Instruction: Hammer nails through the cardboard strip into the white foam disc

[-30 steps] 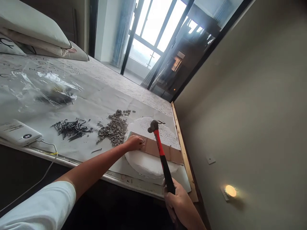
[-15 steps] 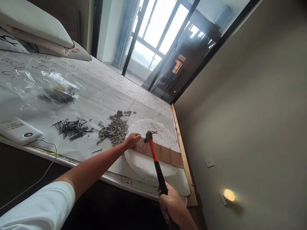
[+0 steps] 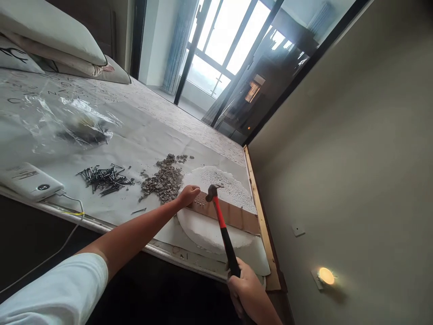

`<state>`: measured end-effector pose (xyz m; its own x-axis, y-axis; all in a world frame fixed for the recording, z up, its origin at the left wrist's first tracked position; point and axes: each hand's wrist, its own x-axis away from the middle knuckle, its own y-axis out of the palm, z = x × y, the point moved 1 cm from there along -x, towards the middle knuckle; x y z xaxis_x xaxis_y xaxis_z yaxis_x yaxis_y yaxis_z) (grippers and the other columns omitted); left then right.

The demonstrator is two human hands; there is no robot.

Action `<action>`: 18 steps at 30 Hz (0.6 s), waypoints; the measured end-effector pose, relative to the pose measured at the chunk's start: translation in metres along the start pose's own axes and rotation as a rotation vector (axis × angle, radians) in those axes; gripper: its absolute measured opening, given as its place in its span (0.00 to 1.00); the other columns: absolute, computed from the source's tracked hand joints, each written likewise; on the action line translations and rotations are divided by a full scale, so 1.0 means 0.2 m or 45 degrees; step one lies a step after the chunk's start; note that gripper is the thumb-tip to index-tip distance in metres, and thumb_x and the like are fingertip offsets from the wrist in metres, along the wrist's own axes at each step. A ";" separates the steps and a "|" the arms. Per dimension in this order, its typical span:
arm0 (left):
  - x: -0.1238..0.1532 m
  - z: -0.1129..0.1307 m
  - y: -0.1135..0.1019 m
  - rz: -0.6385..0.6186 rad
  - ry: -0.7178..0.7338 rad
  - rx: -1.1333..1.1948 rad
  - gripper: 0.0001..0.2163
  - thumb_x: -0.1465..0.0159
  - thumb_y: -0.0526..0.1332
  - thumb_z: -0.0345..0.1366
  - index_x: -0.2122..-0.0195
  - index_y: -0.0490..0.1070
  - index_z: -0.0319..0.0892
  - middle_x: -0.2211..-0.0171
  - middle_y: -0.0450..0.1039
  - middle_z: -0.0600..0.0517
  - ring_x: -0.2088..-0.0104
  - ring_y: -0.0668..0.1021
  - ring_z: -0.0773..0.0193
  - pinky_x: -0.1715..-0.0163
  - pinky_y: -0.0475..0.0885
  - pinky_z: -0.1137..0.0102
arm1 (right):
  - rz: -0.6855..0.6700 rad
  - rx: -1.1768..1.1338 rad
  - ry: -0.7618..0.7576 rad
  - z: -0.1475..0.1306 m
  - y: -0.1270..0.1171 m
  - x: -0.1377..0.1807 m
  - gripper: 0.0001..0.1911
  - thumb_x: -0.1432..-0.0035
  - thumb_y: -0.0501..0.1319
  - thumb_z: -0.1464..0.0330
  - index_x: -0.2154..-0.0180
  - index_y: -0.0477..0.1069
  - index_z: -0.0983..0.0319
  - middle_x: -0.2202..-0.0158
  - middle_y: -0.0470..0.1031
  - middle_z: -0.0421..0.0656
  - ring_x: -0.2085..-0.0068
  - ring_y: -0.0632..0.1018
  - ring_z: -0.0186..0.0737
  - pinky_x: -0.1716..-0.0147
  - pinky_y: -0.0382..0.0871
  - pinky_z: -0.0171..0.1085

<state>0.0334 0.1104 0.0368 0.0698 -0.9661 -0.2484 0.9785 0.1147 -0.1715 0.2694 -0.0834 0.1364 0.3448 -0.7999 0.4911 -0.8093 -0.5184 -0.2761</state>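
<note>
My right hand (image 3: pixel 248 286) is wrapped round the black grip of a claw hammer (image 3: pixel 227 239), which has a red upper shaft. The hammer's dark head is over a reddish-brown board (image 3: pixel 233 216). My left hand (image 3: pixel 189 195) is closed at the board's left end, its fingers partly hidden. Small pale nail heads or points (image 3: pixel 200 203) show on the board between my left hand and the hammer head. Under the board lies a rough-edged white foam slab (image 3: pixel 203 232), its far part (image 3: pixel 221 180) pitted. A heap of grey gravel (image 3: pixel 165 180) lies beside my left hand.
A pile of nails (image 3: pixel 104 178) and one loose nail (image 3: pixel 138 211) lie on the grey sheet. A white power bank (image 3: pixel 30 180) with a cable sits at the near edge. Behind is a clear plastic bag (image 3: pixel 74 122). A wooden rail (image 3: pixel 259 212) and wall border the right.
The hammer stays over the board, its head shifted very slightly. My left hand keeps its place at the board's end. The whole view has drifted a little to the right.
</note>
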 end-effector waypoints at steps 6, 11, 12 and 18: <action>0.00 0.00 -0.01 0.042 -0.019 0.058 0.10 0.52 0.48 0.36 0.86 0.45 0.44 0.85 0.42 0.59 0.82 0.49 0.73 0.80 0.45 0.72 | 0.005 -0.054 -0.028 0.02 0.01 0.01 0.08 0.57 0.49 0.72 0.70 0.57 0.60 0.91 0.51 0.26 0.91 0.54 0.26 0.92 0.49 0.27; 0.01 0.01 0.01 0.003 -0.014 0.036 0.11 0.52 0.49 0.36 0.86 0.46 0.43 0.86 0.42 0.59 0.82 0.50 0.73 0.80 0.45 0.72 | 0.015 -0.190 0.028 0.16 0.08 -0.06 0.08 0.60 0.50 0.70 0.71 0.56 0.59 0.92 0.51 0.25 0.93 0.54 0.27 0.95 0.48 0.27; 0.00 0.02 0.02 -0.011 -0.016 0.033 0.11 0.52 0.50 0.36 0.87 0.46 0.43 0.86 0.43 0.59 0.82 0.50 0.73 0.80 0.45 0.72 | 0.019 -0.258 0.007 0.17 0.08 -0.07 0.09 0.60 0.50 0.70 0.71 0.57 0.60 0.92 0.51 0.25 0.93 0.53 0.27 0.95 0.49 0.27; -0.06 0.01 -0.17 -0.047 -0.204 0.405 0.11 0.49 0.48 0.37 0.86 0.50 0.44 0.87 0.48 0.57 0.85 0.53 0.72 0.83 0.51 0.72 | -0.115 -0.814 -0.160 0.21 0.06 -0.14 0.13 0.58 0.58 0.66 0.67 0.59 0.61 0.87 0.55 0.27 0.91 0.52 0.23 0.95 0.50 0.25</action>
<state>0.0000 0.1166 0.0478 0.0381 -0.9952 -0.0905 0.9906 0.0258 0.1341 0.2705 -0.0803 0.0852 0.4465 -0.8109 0.3784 -0.8841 -0.3346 0.3261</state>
